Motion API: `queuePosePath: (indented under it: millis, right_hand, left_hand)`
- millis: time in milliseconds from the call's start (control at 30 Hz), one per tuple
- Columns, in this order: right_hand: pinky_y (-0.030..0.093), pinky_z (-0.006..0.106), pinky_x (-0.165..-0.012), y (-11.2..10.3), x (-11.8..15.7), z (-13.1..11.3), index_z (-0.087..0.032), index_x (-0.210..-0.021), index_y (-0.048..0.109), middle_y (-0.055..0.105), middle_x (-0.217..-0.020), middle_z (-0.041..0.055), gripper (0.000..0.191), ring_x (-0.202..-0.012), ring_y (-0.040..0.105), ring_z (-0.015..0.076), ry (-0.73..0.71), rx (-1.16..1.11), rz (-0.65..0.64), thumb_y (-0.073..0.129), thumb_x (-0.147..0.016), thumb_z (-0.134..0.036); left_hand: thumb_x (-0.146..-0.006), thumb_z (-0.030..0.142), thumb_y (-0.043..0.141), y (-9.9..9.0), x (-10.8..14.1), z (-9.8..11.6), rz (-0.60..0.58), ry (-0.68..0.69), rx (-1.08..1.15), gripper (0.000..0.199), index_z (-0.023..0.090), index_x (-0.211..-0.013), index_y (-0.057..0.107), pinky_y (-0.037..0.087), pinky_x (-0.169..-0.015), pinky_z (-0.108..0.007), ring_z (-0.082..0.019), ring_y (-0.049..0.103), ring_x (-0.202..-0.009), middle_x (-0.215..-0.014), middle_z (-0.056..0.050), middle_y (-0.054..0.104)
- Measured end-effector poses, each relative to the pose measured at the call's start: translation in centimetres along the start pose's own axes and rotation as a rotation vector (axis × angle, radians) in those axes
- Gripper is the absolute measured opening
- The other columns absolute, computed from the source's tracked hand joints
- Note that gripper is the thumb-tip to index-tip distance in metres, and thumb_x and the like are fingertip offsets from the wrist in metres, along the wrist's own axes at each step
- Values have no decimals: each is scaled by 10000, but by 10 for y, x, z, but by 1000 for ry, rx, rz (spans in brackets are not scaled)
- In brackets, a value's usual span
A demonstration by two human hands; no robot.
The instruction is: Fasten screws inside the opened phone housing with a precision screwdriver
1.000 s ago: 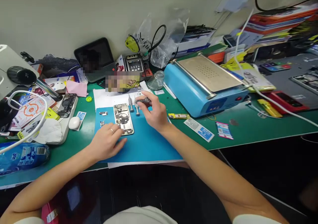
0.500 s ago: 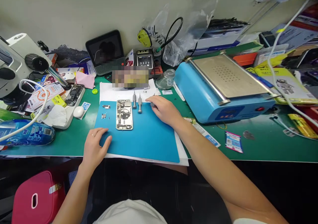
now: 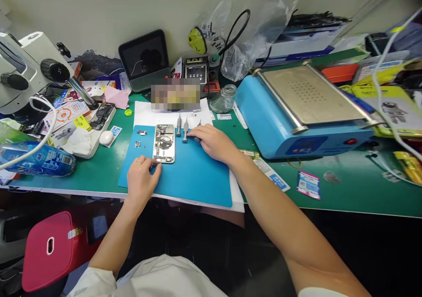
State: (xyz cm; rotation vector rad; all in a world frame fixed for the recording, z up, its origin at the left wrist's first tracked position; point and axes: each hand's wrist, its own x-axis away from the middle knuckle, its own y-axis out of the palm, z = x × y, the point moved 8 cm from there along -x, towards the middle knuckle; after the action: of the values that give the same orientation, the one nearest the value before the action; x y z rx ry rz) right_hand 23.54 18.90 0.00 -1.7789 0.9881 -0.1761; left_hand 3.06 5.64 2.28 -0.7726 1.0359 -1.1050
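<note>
An opened phone point(image 3: 164, 143) lies on the blue mat point(image 3: 191, 182), its inner parts showing. My left hand point(image 3: 143, 178) rests at its lower left corner, thumb and fingers apart and loosely bent, the fingertips at the frame's edge. My right hand point(image 3: 216, 142) reaches over the mat with fingers stretched out, holding nothing that I can see. Its fingertips are beside a grey screwdriver point(image 3: 185, 131) and over another screwdriver point(image 3: 197, 137), partly hidden. A third screwdriver point(image 3: 179, 126) stands out closer to the phone. Small phone parts point(image 3: 141, 132) lie left of the phone.
A blue heating plate machine point(image 3: 263, 125) occupies the right side. At the back are a glass jar point(image 3: 224, 99) and a tablet-like display point(image 3: 145, 62). A microscope point(image 3: 39, 73), a white mouse-shaped object point(image 3: 106, 138) and a blue packet point(image 3: 39, 158) are at left.
My left hand has moved right, up to the phone's lower corner. My right hand's fingers have shifted left towards the middle screwdriver, baring more of the right one. The view has tilted slightly.
</note>
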Motion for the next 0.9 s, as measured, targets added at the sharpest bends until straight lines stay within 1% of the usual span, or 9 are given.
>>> queuePosePath:
  millis: [167,333,433,533,600,700,900]
  right_hand:
    - [534,471,-965,-2,-5,-2,-167,-1226,718,739,-1242,124,448,-1066,615,302,2,2,-17,445,-903,-20]
    - [513,413,-990,-4,-8,0,-184,-1227,716,730,-1245,108,429,-1103,606,271,16,10,-11,450,-935,-16]
    - [506,387,-979,-5,-9,2,-186,-1244,707,726,-1252,95,439,-1122,600,257,22,6,-3,439,-946,-6]
    - [506,385,-948,-5,-10,4,-184,-1243,709,726,-1236,93,447,-1129,596,263,25,-6,0,435,-944,5]
    - [504,387,-942,-4,-10,4,-181,-1242,711,727,-1229,95,445,-1133,595,268,24,-16,2,436,-945,5]
    - [498,387,-956,-3,-11,5,-188,-1242,712,725,-1238,93,438,-1139,592,269,22,-26,9,443,-952,0]
    - [493,382,-987,-5,-10,5,-199,-1223,721,728,-1220,89,440,-1137,595,262,25,-35,19,440,-953,6]
  left_hand:
    - [-982,341,629,-1,-2,-2,46,-12,10,223,205,-843,738,464,-757,-336,-233,635,-831,-807,-41,659]
    - [-978,374,599,-3,-5,-6,61,-45,-10,253,201,-882,756,442,-742,-334,-230,642,-799,-791,-39,658]
    - [-964,411,581,-3,-6,-7,60,-90,-39,281,206,-890,758,432,-735,-332,-233,642,-811,-797,-36,661]
    - [-943,431,563,-4,-5,-7,68,-156,-74,303,211,-875,760,410,-709,-333,-237,637,-810,-785,-36,658]
    - [-932,445,562,-4,-4,-6,65,-193,-87,313,213,-901,770,405,-713,-334,-240,641,-825,-797,-39,663]
    - [-922,467,578,-3,-1,-5,60,-240,-88,325,216,-955,782,407,-730,-336,-243,648,-848,-846,-41,677]
    - [-915,462,604,0,-2,-4,57,-326,-100,313,216,-979,787,393,-723,-344,-247,649,-854,-893,-42,691]
